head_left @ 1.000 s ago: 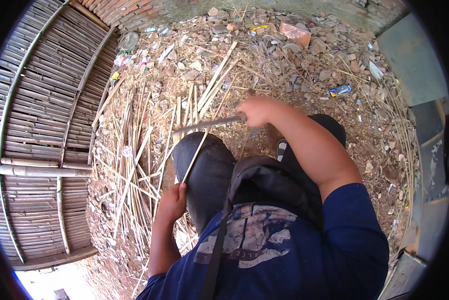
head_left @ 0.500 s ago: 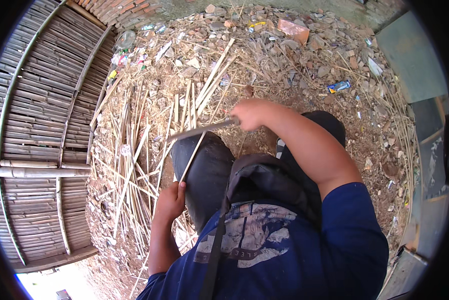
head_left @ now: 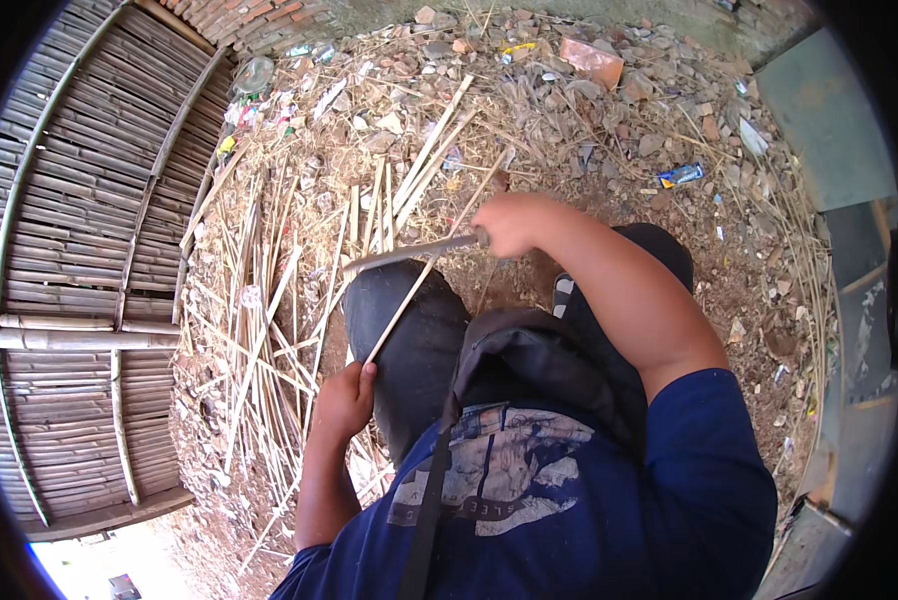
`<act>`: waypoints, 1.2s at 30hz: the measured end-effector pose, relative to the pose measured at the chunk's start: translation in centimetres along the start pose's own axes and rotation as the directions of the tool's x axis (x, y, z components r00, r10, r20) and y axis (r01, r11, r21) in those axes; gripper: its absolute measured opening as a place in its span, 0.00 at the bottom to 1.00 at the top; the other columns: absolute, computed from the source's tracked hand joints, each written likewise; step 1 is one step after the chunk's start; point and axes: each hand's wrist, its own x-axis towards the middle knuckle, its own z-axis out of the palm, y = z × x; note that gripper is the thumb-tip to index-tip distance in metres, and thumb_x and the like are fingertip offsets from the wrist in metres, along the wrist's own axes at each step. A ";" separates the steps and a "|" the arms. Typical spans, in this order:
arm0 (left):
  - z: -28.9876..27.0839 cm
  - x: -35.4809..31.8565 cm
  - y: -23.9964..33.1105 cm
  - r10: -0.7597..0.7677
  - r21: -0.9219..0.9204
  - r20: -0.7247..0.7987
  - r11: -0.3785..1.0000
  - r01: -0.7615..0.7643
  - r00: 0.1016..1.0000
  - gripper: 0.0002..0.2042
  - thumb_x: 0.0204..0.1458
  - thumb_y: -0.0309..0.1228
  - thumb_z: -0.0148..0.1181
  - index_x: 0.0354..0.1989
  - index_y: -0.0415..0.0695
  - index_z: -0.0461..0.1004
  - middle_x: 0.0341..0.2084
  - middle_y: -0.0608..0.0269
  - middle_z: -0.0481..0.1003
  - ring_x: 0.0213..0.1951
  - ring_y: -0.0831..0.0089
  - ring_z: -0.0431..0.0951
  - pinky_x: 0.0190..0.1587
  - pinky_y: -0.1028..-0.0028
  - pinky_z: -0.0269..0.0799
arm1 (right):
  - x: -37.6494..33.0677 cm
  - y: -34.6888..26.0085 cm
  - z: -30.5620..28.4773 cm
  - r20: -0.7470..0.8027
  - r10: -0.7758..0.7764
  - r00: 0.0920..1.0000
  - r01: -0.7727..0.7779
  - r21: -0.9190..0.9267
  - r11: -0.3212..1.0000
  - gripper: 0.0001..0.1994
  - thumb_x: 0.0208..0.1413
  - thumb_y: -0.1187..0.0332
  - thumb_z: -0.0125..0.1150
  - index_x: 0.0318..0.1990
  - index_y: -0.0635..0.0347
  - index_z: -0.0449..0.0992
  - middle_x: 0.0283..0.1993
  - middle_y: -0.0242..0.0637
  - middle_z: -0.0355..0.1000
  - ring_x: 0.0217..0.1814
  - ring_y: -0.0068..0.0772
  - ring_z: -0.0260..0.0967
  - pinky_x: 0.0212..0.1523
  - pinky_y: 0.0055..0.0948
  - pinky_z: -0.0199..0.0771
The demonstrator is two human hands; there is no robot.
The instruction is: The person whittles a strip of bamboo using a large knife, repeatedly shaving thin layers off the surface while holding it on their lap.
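Observation:
My right hand (head_left: 517, 224) is closed round the handle of a long knife (head_left: 414, 250). Its blade points left across my bent left knee, and the end of the handle sticks out beyond my fist. In my left hand (head_left: 343, 400), beside that thigh, is the lower end of a thin bamboo strip (head_left: 403, 306), pinched with the thumb along it. The strip slants up and to the right over the knee and meets the blade; whether the edge bites into it I cannot tell.
Cut bamboo strips (head_left: 261, 350) lie in a loose heap at my left, with paler split pieces (head_left: 434, 150) ahead. Stones and litter cover the ground, including a blue wrapper (head_left: 680, 176). A bamboo-slat wall (head_left: 79, 200) stands left, grey-green panels (head_left: 824, 120) right.
The knife and my right hand have shifted slightly to the right. The strip's far end now shows past my right hand, tilted further right. My left hand has barely moved.

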 end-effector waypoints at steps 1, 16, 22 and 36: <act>0.2 -0.1 -0.1 0.008 0.003 -0.018 1.000 -0.008 1.000 0.22 0.68 0.46 0.44 0.33 0.38 0.72 0.28 0.35 0.76 0.36 0.34 0.76 0.39 0.46 0.69 | -1.1 -1.2 -0.8 0.000 -0.036 0.999 0.036 -0.023 0.999 0.22 0.44 0.69 0.59 0.51 0.59 0.80 0.41 0.51 0.79 0.46 0.49 0.78 0.46 0.43 0.77; 0.7 0.3 -1.1 0.028 -0.121 -0.030 0.992 -0.032 0.999 0.22 0.68 0.45 0.45 0.31 0.36 0.71 0.26 0.36 0.75 0.34 0.36 0.76 0.36 0.49 0.69 | -1.7 -1.2 -1.1 -0.018 -0.063 0.998 0.064 0.097 0.993 0.16 0.50 0.65 0.63 0.46 0.61 0.80 0.40 0.47 0.78 0.45 0.45 0.77 0.48 0.44 0.76; 1.0 0.5 -0.6 0.015 -0.146 -0.067 0.989 -0.024 0.998 0.23 0.68 0.45 0.45 0.32 0.36 0.72 0.26 0.36 0.75 0.33 0.36 0.76 0.36 0.52 0.69 | 1.4 4.5 -1.0 -0.047 0.168 0.985 -0.145 0.318 0.937 0.22 0.47 0.61 0.69 0.48 0.63 0.78 0.45 0.49 0.79 0.46 0.41 0.77 0.47 0.42 0.76; 1.2 -0.1 -1.1 0.011 -0.162 -0.083 0.986 -0.025 0.996 0.22 0.68 0.46 0.45 0.32 0.37 0.70 0.25 0.36 0.75 0.32 0.35 0.75 0.36 0.49 0.69 | 1.3 5.5 0.5 -0.232 0.030 0.972 0.028 0.246 0.969 0.18 0.43 0.60 0.68 0.43 0.58 0.82 0.44 0.48 0.79 0.46 0.49 0.78 0.48 0.45 0.77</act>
